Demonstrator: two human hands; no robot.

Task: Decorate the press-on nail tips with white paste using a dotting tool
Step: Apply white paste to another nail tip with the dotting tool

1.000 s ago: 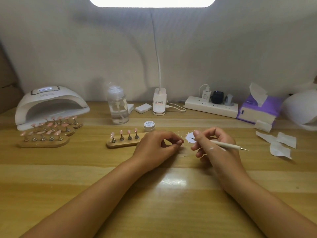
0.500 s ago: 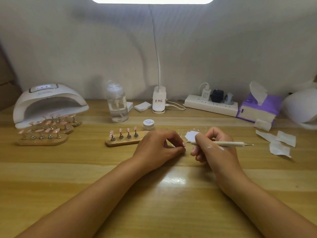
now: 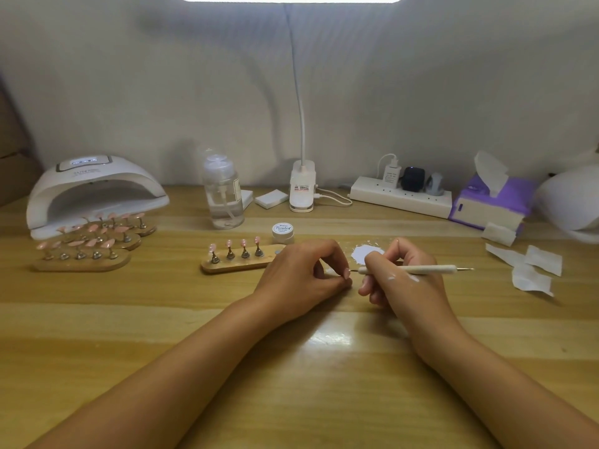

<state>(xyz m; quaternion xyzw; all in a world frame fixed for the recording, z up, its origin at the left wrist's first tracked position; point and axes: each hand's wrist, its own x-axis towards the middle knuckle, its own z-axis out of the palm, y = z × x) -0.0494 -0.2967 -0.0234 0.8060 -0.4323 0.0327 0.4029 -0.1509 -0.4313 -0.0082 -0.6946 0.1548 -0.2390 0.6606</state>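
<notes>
The left hand (image 3: 304, 273) pinches a nail tip (image 3: 347, 273) low at the table (image 3: 291, 367). The right hand (image 3: 402, 281) pinches the tool (image 3: 421, 269), its point by the tip. A shake could smear the paste (image 3: 364, 252).

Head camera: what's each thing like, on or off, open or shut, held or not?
Desk lamp, on.
Paste jar, lid on.
Dotting tool, held by right hand.
Nail tip, pinched by left hand.
Pump bottle, upright, liquid inside.
Tissue box, open, tissue sticking out.
</notes>
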